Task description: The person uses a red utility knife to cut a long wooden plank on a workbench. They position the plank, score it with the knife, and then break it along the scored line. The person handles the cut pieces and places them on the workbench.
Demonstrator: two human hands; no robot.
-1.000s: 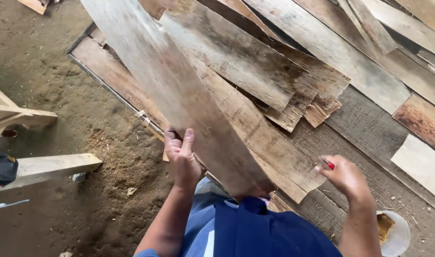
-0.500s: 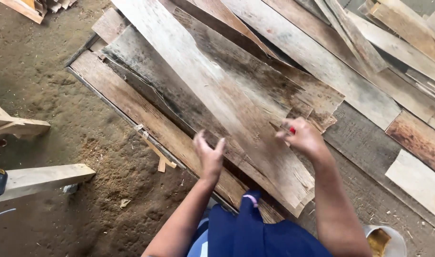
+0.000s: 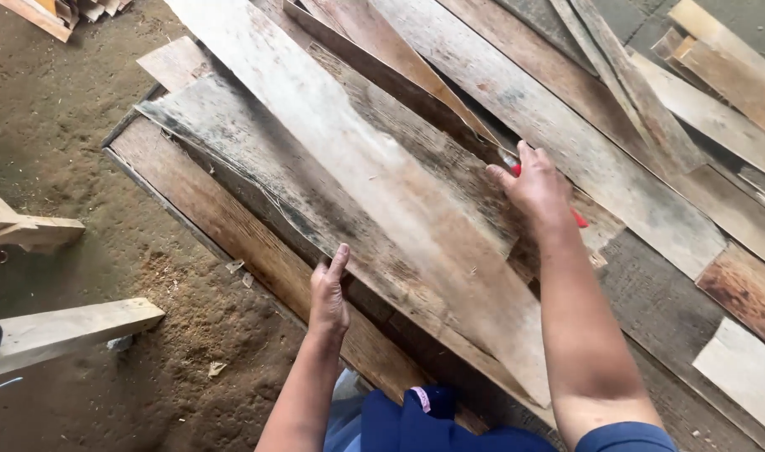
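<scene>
floor: sawdust-strewn dirt, filling 7 to 10 o'clock
furniture: pale timber beam, at 8 o'clock
light: soft, even daylight

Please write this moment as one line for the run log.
left hand: edge of grey board | right hand: holds red tool, on boards | floor: sawdust

left hand on weathered plank edge | right hand grips red tool on planks

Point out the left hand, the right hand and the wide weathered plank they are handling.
left hand [image 3: 329,293], head view, back of the hand.
right hand [image 3: 534,186], head view, back of the hand.
wide weathered plank [image 3: 382,209], head view, middle of its grey top face.
</scene>
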